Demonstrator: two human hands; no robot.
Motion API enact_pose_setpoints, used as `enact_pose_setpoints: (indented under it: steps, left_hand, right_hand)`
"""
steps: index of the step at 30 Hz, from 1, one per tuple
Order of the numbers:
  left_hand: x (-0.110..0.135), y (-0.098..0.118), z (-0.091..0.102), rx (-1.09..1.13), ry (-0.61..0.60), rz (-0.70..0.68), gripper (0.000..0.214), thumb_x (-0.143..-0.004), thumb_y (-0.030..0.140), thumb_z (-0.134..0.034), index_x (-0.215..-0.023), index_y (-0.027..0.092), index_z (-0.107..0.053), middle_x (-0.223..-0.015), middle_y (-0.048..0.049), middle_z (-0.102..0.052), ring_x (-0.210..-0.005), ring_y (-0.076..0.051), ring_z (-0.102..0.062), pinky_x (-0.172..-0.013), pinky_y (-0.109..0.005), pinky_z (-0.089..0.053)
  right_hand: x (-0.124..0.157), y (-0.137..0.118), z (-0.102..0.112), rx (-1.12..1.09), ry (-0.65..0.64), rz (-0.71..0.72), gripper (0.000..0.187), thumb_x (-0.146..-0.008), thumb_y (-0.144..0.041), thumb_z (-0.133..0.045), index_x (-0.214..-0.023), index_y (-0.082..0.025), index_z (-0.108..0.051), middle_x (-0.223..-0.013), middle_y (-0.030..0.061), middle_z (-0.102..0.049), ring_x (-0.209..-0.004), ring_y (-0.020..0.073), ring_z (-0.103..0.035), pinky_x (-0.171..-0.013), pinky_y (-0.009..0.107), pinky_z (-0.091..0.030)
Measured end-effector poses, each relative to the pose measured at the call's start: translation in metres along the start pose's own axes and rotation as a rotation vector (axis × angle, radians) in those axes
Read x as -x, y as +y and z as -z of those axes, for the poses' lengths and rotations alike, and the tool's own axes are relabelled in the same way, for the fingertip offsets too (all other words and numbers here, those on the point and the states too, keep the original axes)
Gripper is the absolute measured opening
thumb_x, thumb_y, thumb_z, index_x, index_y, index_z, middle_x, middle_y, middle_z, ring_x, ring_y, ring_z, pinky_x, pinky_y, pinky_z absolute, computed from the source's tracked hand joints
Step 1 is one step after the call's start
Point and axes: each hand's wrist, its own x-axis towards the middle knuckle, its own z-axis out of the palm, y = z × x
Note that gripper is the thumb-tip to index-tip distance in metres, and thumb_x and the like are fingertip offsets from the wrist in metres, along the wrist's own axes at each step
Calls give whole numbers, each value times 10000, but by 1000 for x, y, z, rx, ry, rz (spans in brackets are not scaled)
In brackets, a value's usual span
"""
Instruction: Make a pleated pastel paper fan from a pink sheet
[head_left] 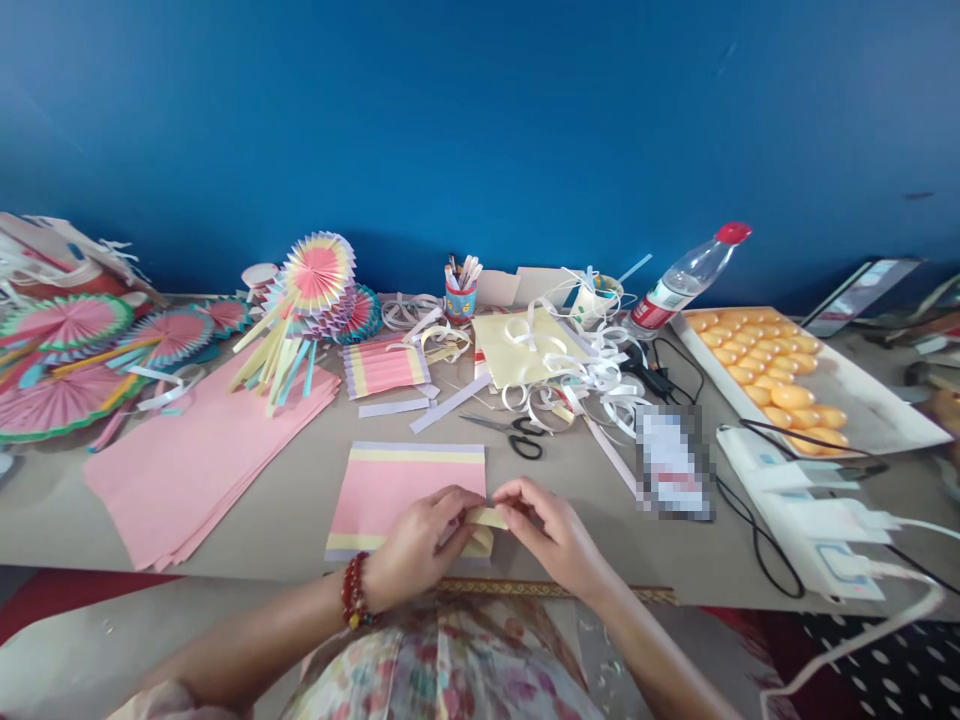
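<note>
Several pleated paper fans, pink with coloured rims, lie overlapping toward the back edge of the worktop, which runs along a blue wall. Nearer the front edge, a stack of pink sheets lies slantwise. At its upper right corner rises a round pleated rosette, pink at the centre, with pale paper strips hanging from it. Next comes a striped pleated piece, and between that and the front edge a flat striped sheet in pink, yellow and lilac.

The left hand, a red beaded bracelet at its wrist, reaches over this sheet's right part, thumb and fingers closed on one end of a narrow yellow strip. Behind, near the back edge, a cup holds pens. The strip spans the gap between the hands, above the sheet's right edge; the right hand pinches its other end.

Just behind that hand lie black-handled scissors, then white paper curls partly over a yellow sheet. Farther right are a tilted, red-capped bottle, a shallow box of orange oval pieces and, toward the front edge, a white power strip.
</note>
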Motion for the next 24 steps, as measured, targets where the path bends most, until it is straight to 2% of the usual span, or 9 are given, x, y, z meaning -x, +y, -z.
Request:
enact_pose_setpoints:
  steps: [4, 8, 12, 16, 19, 24]
  left_hand:
    - [6, -3, -1, -153, 0, -56, 290, -945, 166, -437, -1226, 211, -495, -1067, -66, -635, -967, -183, -601, -843, -315, -493]
    - [14, -9, -3, -267, 34, -95, 312, -954, 139, -406, -1248, 204, -486, -1096, -84, -630, -1020, -203, -579, -878, -356, -488]
    - [21, -9, 0, -301, 26, -158, 343, -957, 101, -360, -1249, 197, -510, -1110, -97, -628, -1021, -194, -577, -875, -352, -487]
    - [26, -7, 5, -385, 29, -230, 361, -926, 66, -364, -1180, 192, -587, -1106, -99, -624, -998, -191, -576, -855, -345, -477]
    - [28, -7, 5, -441, 19, -248, 304, -930, 103, -408, -1076, 215, -650, -1093, -83, -621, -968, -190, -573, -860, -356, -462]
    - [33, -11, 2, -432, -24, -272, 249, -925, 167, -493, -1117, 217, -644, -1122, -85, -607, -984, -204, -550, -871, -367, -451]
  right_hand:
    - [13, 12, -11, 213, 114, 179, 63, -902, -236, -554, -962, -221, -544, -926, 35, -642, -869, 181, -604, -769, 290, -474]
    - [23, 22, -27, 320, 128, 282, 153, -864, -207, -605, -1010, -213, -556, -1025, 79, -650, -988, 222, -596, -851, 362, -497]
    - [25, 25, -33, 411, 111, 318, 255, -884, -196, -569, -1138, -217, -564, -1102, 101, -663, -1054, 242, -595, -903, 416, -505]
    - [25, 26, -33, 467, 83, 321, 243, -881, -185, -553, -1121, -216, -578, -1105, 102, -681, -1056, 264, -597, -888, 437, -518]
    - [27, 28, -33, 483, 77, 325, 206, -892, -182, -533, -1087, -213, -588, -1118, 108, -683, -1072, 257, -596, -895, 426, -520]
    - [33, 27, -29, 518, 24, 346, 208, -912, -190, -522, -1108, -199, -592, -1201, 97, -662, -1117, 241, -579, -915, 402, -516]
